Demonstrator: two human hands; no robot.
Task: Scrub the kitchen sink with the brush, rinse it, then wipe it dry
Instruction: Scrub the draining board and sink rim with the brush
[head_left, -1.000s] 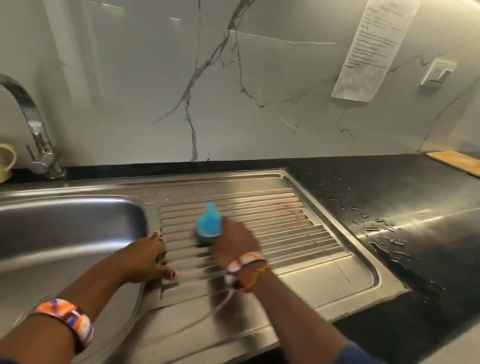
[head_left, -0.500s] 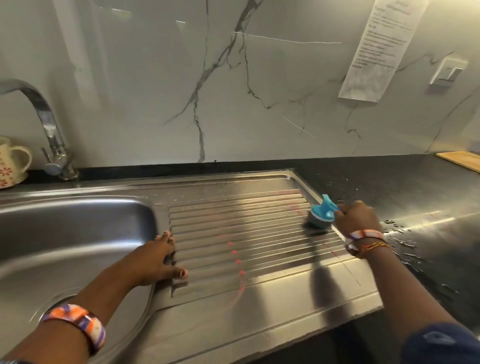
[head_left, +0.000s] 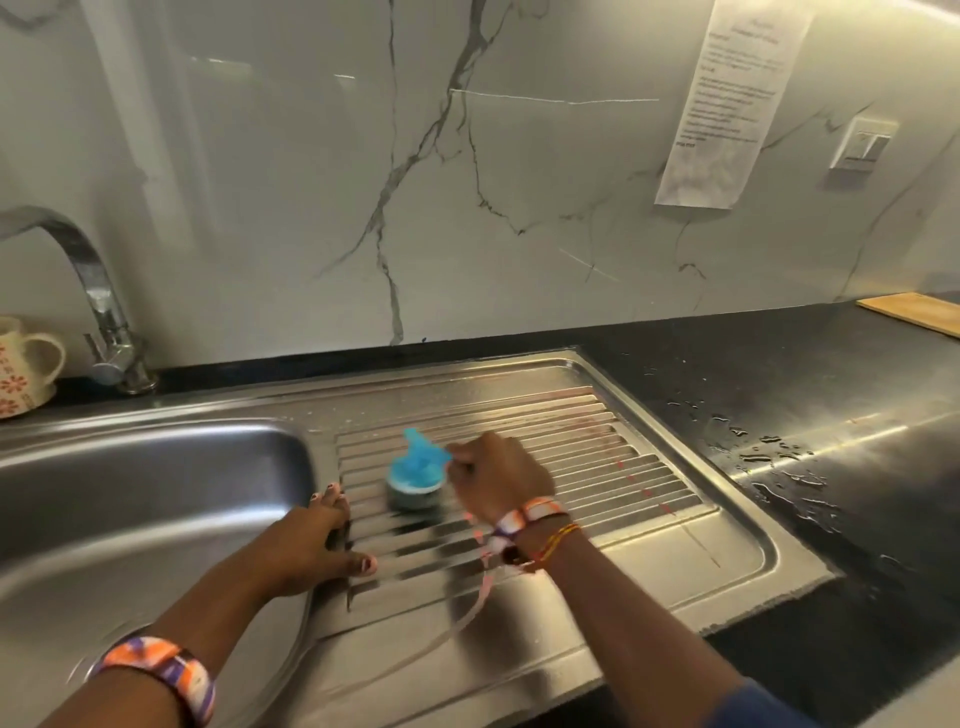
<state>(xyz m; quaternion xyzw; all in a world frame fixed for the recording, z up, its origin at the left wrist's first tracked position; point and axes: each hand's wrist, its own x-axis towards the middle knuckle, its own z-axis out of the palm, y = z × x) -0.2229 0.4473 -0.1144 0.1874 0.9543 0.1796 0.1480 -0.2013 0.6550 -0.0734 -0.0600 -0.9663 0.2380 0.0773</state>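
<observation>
The steel sink has a bowl (head_left: 130, 493) on the left and a ribbed drainboard (head_left: 597, 467) on the right. My right hand (head_left: 493, 480) grips the blue brush (head_left: 418, 467) by its handle, with the brush head down on the left part of the ribs. My left hand (head_left: 311, 540) rests flat on the rim between bowl and drainboard, fingers spread. Both the brush and my right hand are blurred.
A chrome tap (head_left: 98, 306) stands behind the bowl, with a patterned mug (head_left: 23, 366) to its left. Water drops lie on the black counter (head_left: 779, 441) to the right. A wooden board (head_left: 914, 312) sits at the far right. The marble wall bears a paper notice (head_left: 727, 98).
My right hand has swept the brush from the drainboard's right edge back to its left side. The left hand has stayed on the rim.
</observation>
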